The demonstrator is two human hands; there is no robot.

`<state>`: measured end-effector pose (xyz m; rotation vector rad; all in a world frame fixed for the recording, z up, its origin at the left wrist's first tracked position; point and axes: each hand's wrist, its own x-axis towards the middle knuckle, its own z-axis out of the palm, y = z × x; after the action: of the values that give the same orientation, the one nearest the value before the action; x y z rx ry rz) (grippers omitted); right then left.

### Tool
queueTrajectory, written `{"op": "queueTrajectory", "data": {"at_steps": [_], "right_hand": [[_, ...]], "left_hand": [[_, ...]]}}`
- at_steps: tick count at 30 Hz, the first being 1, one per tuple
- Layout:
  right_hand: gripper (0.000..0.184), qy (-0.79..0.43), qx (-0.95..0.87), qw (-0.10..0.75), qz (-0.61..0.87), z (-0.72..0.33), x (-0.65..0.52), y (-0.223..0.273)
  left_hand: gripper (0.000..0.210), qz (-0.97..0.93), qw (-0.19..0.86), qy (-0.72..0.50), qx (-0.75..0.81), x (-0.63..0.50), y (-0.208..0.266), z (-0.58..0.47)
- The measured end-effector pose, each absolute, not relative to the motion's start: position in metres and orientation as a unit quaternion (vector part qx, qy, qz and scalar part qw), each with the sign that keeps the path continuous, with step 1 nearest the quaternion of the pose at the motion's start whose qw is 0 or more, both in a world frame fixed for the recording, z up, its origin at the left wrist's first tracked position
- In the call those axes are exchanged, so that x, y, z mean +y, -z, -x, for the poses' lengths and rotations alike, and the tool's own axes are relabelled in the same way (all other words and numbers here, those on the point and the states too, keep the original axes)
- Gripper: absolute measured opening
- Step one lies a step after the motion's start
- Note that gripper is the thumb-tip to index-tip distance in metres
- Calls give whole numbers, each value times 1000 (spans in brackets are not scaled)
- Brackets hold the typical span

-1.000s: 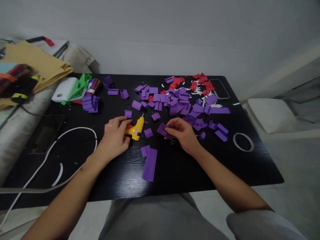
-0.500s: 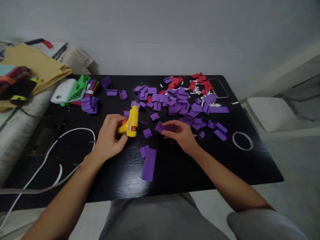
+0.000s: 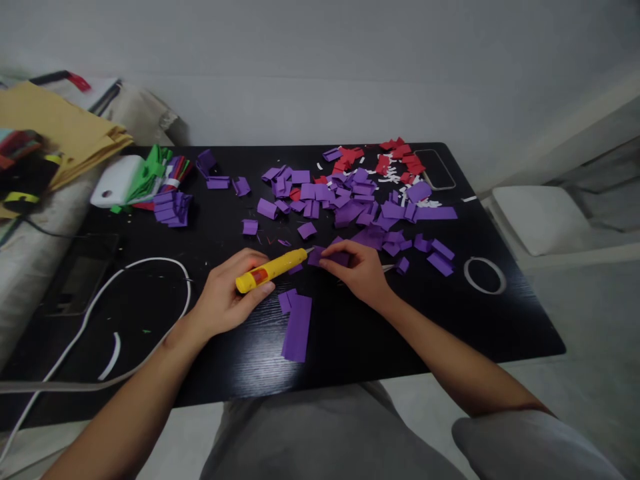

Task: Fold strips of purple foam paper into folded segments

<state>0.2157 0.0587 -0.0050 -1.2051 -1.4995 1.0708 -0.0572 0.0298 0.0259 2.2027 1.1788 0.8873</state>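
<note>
My left hand (image 3: 227, 293) is wrapped round a yellow glue gun (image 3: 273, 269), tilted so its nozzle points right. The nozzle tip is at the left edge of a purple paper piece (image 3: 315, 257); whether it touches cannot be made out. My right hand (image 3: 357, 270) pinches that piece between thumb and fingers, covering part of it. Below the glue gun lies a purple paper strip (image 3: 299, 327) with a smaller piece beside it. Beyond my hands spreads a heap of folded purple pieces (image 3: 350, 200).
Red paper pieces (image 3: 400, 153) and white scraps lie at the back right, near a phone-like object (image 3: 436, 169). A roll of tape (image 3: 485, 275) rests on the right. At left are a white cable (image 3: 145, 260), green strips (image 3: 150, 173) and a dark phone (image 3: 80, 277).
My left hand has turned the glue gun from upright to pointing right, bringing its nozzle to the purple piece. My right hand stays nearly in place, still pinching the paper.
</note>
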Motion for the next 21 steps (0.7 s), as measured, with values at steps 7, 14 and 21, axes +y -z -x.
{"op": "queueTrajectory", "data": {"at_steps": [7,14,21], "right_hand": [[10,-408,-636,446,480,-214,55,6],[11,-396,-652,433,481,-213,52,4],[14,-416,-629,455,474,-212,53,6]], "left_hand": [[14,-810,237,-302,442,30,-22,53],[21,-821,194,-297,447,32,-19,51],[18,-816,198,-303,450,31,-20,52]]}}
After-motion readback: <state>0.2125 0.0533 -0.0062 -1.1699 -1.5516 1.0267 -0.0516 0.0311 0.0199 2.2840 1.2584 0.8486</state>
